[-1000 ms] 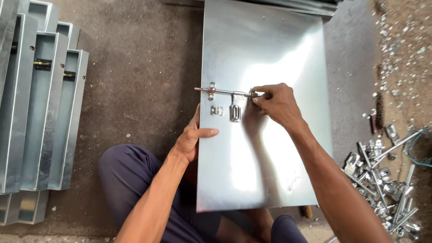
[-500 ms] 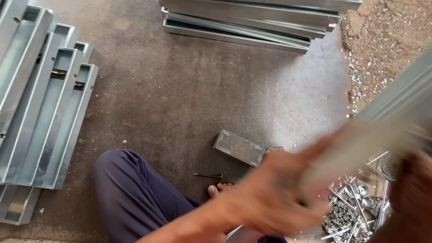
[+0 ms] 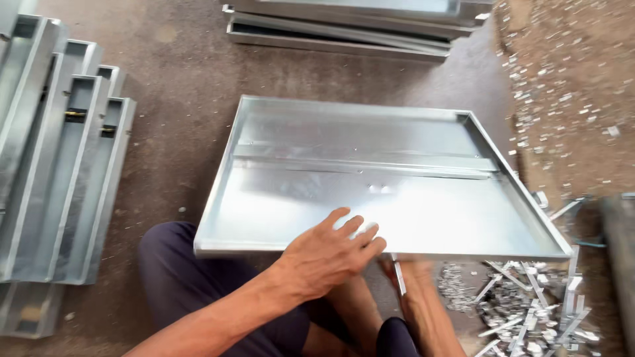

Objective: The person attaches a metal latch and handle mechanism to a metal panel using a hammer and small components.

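Concrete floor point(image 3: 172, 99); metal tray point(image 3: 397, 198) is pressed by spread left hand point(image 3: 327, 254); right hand is hidden beneath, state unclear.

Bare concrete floor point(image 3: 172, 86) here, grey, dusty and stained, lit by soft even daylight. Left of that floor patch, a row of long galvanised channel sections point(image 3: 59, 165) lies side by side. Beyond it, at the top edge, flat metal panels point(image 3: 344, 30) sit stacked. Far right of it, brown dirt point(image 3: 569, 86) scattered with small metal offcuts, and nearer, a heap of bright metal fittings point(image 3: 529, 311).
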